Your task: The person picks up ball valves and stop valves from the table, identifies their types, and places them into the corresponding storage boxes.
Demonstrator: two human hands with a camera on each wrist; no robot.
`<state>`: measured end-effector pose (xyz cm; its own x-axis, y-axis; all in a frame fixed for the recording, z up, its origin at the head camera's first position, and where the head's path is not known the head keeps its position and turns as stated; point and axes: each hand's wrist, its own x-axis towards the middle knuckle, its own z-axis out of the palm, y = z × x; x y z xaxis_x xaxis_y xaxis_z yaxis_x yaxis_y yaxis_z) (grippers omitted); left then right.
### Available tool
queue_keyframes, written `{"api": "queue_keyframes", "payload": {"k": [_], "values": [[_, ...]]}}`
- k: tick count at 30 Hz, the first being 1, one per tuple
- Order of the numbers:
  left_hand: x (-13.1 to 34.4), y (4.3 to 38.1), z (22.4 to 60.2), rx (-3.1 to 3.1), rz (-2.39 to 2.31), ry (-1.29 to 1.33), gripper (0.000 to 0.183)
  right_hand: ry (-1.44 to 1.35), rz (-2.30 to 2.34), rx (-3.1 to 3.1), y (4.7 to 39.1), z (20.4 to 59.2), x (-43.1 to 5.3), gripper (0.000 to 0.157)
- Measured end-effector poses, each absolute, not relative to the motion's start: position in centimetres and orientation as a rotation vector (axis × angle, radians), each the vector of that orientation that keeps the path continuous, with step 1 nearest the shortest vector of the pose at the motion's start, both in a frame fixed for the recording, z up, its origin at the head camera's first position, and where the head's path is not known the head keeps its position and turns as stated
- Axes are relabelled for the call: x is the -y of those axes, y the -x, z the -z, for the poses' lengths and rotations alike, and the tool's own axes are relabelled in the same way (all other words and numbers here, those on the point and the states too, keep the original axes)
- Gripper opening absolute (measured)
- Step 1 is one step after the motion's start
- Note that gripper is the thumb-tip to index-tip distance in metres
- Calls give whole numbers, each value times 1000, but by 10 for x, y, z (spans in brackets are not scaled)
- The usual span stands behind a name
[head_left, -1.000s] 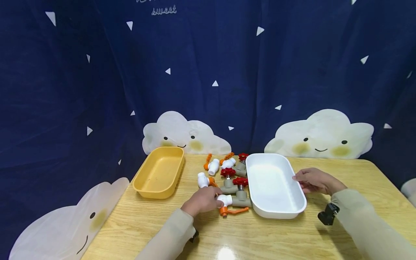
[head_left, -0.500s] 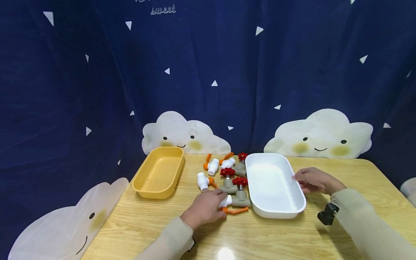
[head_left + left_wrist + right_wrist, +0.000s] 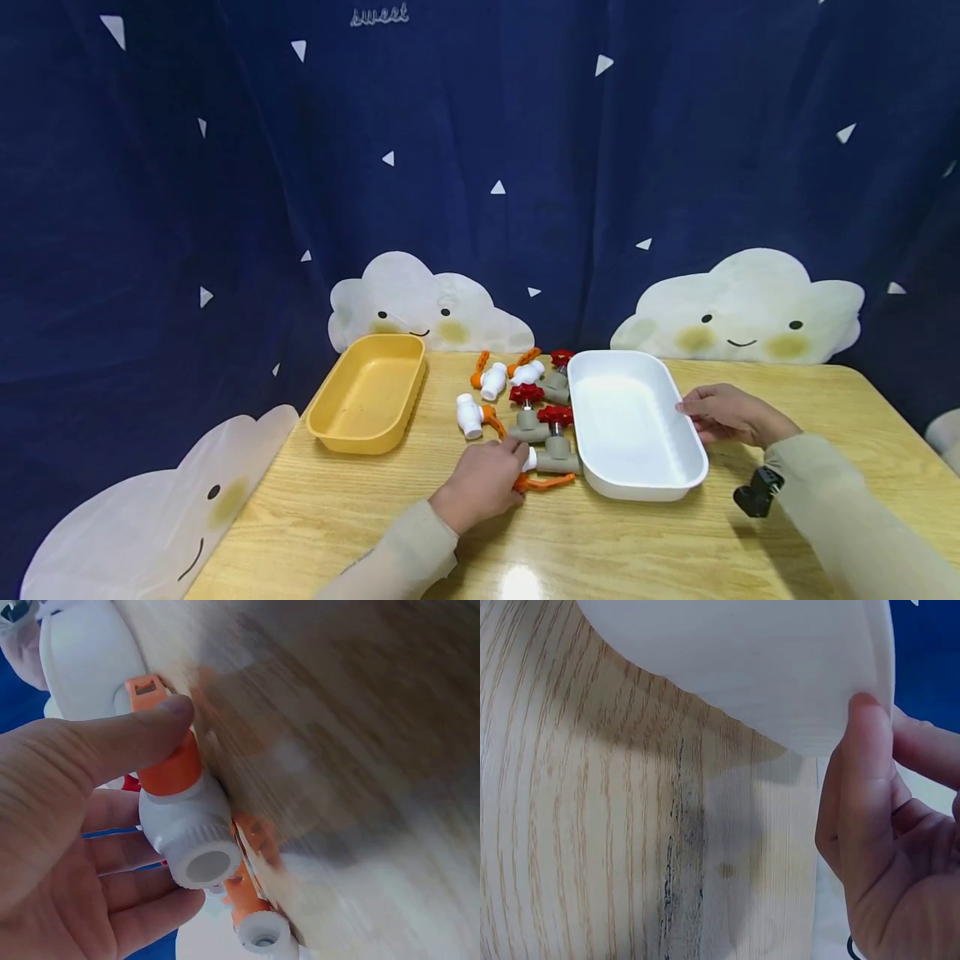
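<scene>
My left hand (image 3: pixel 483 483) holds a white ball valve (image 3: pixel 187 817) with an orange lever (image 3: pixel 551 482), low over the wooden table. In the left wrist view the thumb presses on its orange part and the fingers curve behind the white body. From the head, the hand hides most of this valve. Just beyond it lies a grey stop valve (image 3: pixel 557 458) with a red handwheel. My right hand (image 3: pixel 731 415) pinches the right rim of a white plastic tray (image 3: pixel 637 425), thumb on the outer wall (image 3: pixel 780 667) in the right wrist view.
Two more grey valves with red handwheels (image 3: pixel 527 394) lie left of the white tray. White ball valves with orange levers (image 3: pixel 470 417) are spread to their left and behind. A yellow tray (image 3: pixel 367 396) stands at the table's left edge. A dark blue curtain (image 3: pixel 480 125) hangs behind.
My left hand has moved slightly right and its fingers have come round the nearest ball valve, covering more of its white body. The right hand and white tray have stayed put.
</scene>
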<state>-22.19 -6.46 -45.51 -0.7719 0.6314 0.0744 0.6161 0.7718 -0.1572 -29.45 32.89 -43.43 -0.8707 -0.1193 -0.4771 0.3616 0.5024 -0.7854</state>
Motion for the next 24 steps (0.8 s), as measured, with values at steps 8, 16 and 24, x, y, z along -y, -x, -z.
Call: {"api": "queue_keyframes", "payload": {"k": [8,16,24], "values": [[64,222,455,2890,-188,987,55,-206,1355,-2274,294,435,-328,26],[68,223,460,2861,-115,995,59,-216,1341,-2283,295,435,-329,27],[69,223,462,2853,-40,1001,57,-208,1344,-2295,293,434,-327,26]]}}
